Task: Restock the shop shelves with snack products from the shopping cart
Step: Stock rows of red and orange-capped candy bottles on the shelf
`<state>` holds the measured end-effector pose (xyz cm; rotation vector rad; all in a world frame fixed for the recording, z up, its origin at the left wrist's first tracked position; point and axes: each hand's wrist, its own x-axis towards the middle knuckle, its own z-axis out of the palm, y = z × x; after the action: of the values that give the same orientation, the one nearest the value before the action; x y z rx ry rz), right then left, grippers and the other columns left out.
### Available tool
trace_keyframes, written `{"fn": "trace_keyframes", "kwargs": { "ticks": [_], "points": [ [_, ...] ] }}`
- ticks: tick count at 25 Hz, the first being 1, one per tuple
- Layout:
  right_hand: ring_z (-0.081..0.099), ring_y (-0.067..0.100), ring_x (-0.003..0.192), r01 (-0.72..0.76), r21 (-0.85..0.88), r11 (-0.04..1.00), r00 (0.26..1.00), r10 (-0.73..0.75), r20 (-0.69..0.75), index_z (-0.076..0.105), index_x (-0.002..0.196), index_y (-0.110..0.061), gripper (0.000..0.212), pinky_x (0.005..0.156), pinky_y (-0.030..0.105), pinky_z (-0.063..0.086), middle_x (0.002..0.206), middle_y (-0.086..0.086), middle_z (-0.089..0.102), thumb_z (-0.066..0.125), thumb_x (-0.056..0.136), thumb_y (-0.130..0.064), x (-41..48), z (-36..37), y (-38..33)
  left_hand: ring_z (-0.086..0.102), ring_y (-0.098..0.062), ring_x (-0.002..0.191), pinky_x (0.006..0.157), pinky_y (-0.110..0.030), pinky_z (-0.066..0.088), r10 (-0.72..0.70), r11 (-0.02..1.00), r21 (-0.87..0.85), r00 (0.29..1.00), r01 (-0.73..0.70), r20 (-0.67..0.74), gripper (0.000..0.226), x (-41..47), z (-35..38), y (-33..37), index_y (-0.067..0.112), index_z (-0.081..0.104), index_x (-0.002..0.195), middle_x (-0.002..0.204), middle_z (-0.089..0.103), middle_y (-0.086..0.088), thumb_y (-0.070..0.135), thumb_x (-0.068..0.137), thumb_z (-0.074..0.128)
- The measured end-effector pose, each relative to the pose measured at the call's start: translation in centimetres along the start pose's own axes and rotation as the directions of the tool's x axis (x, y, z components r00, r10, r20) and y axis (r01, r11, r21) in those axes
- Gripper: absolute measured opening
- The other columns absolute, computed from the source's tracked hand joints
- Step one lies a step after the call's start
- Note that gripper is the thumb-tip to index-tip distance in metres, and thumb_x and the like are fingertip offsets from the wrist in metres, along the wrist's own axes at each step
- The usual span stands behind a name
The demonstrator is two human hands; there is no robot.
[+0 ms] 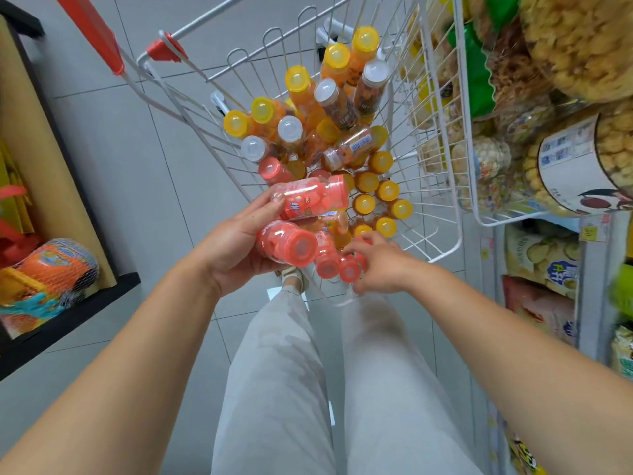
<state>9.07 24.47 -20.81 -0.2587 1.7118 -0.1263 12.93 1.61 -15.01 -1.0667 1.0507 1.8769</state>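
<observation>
From my head view, my left hand (236,248) is clamped round two pink bottles (301,217), holding them stacked on their sides above the near edge of the shopping cart (442,257). My right hand (383,265) curls its fingers and thumb round pink-capped bottles (337,269) standing in the cart's near corner, with the snack shelves (596,234) just to the right.

white wire cart (442,186) with red handle (92,32); bottles with yellow caps (297,78), pink caps (301,247) and clear grey-white caps (290,128); pale grey floor tiles (113,142); light beige trousers (274,389).
</observation>
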Motion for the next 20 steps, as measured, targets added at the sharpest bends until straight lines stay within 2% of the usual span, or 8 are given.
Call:
{"fn": "trace_keyframes", "kwargs": {
  "ticks": [2,5,9,13,15,17,19,20],
  "points": [
    [0.039,0.033,0.127,-0.012,-0.032,0.999,0.997,0.010,-0.073,0.045,0.134,-0.038,0.072,0.104,0.036,0.039,0.148,0.004,0.018,0.078,0.070,-0.041,0.0,1.3,-0.5,0.069,-0.008,0.079,0.061,-0.027,0.058,0.004,0.999,-0.051,1.000,-0.005,-0.013,0.050,-0.4,-0.3,-0.4,0.041,0.056,0.134,0.118,0.071,0.006,0.048,0.084,0.055],
    [0.040,0.036,0.123,-0.052,-0.167,0.985,0.964,0.006,-0.265,0.048,0.127,-0.030,0.059,0.094,0.039,0.044,0.143,0.006,0.025,0.072,0.076,-0.048,0.3,2.8,-1.3,0.068,-0.007,0.074,0.058,-0.024,0.057,-0.001,0.996,-0.094,0.999,-0.002,-0.032,0.041,-0.5,-0.2,-0.8,0.040,0.057,0.131,0.119,0.071,0.003,0.045,0.091,0.052],
    [0.043,0.035,0.119,-0.054,-0.064,0.996,0.894,0.020,-0.449,0.055,0.121,-0.021,0.047,0.089,0.040,0.046,0.134,0.007,0.037,0.069,0.079,-0.037,0.8,3.0,-0.1,0.069,-0.007,0.066,0.051,-0.021,0.054,-0.020,0.988,-0.156,0.999,0.012,-0.048,0.025,-0.6,0.1,-1.0,0.037,0.060,0.120,0.105,0.076,0.003,0.041,0.100,0.046],
    [0.045,0.035,0.118,-0.041,-0.045,0.998,0.884,0.015,-0.468,0.058,0.122,-0.021,0.048,0.094,0.041,0.045,0.135,0.008,0.041,0.074,0.081,-0.039,1.0,2.4,1.1,0.069,-0.009,0.065,0.051,-0.021,0.055,-0.044,0.976,-0.217,0.998,0.034,-0.040,0.023,-0.9,0.1,-1.3,0.033,0.062,0.116,0.110,0.075,-0.004,0.041,0.100,0.047],
    [0.050,0.031,0.115,-0.021,0.079,0.997,0.860,0.058,-0.507,0.061,0.122,-0.021,0.048,0.096,0.038,0.043,0.133,0.005,0.045,0.076,0.079,-0.037,0.3,1.5,1.3,0.069,-0.011,0.065,0.051,-0.023,0.055,-0.065,0.962,-0.268,0.997,0.054,-0.033,0.025,-1.2,0.2,-1.3,0.030,0.065,0.111,0.114,0.074,-0.006,0.043,0.098,0.048],
    [0.055,0.022,0.105,0.031,0.303,0.952,0.812,0.153,-0.564,0.063,0.121,-0.022,0.047,0.092,0.031,0.044,0.127,0.003,0.051,0.079,0.078,-0.035,-2.1,0.3,1.6,0.070,-0.011,0.067,0.054,-0.023,0.057,-0.082,0.951,-0.301,0.997,0.075,-0.008,0.030,-1.6,0.6,-1.1,0.025,0.067,0.111,0.116,0.073,-0.005,0.045,0.096,0.051],
    [0.057,0.015,0.094,0.129,0.490,0.862,0.778,0.218,-0.589,0.065,0.116,-0.026,0.042,0.086,0.027,0.045,0.115,0.001,0.058,0.080,0.077,-0.033,-5.7,-0.7,2.1,0.070,-0.011,0.067,0.056,-0.022,0.058,-0.083,0.948,-0.307,0.996,0.086,0.022,0.034,-2.3,1.4,-0.6,0.021,0.068,0.112,0.117,0.073,-0.005,0.046,0.093,0.052],
    [0.060,0.014,0.091,0.200,0.588,0.784,0.776,0.240,-0.583,0.065,0.115,-0.027,0.040,0.086,0.030,0.049,0.109,-0.001,0.062,0.080,0.078,-0.029,-7.9,-1.0,2.3,0.070,-0.011,0.067,0.058,-0.022,0.058,-0.077,0.950,-0.301,0.996,0.087,0.043,0.036,-2.8,2.0,-0.3,0.020,0.069,0.110,0.119,0.072,-0.005,0.046,0.092,0.053]
  ]
}}
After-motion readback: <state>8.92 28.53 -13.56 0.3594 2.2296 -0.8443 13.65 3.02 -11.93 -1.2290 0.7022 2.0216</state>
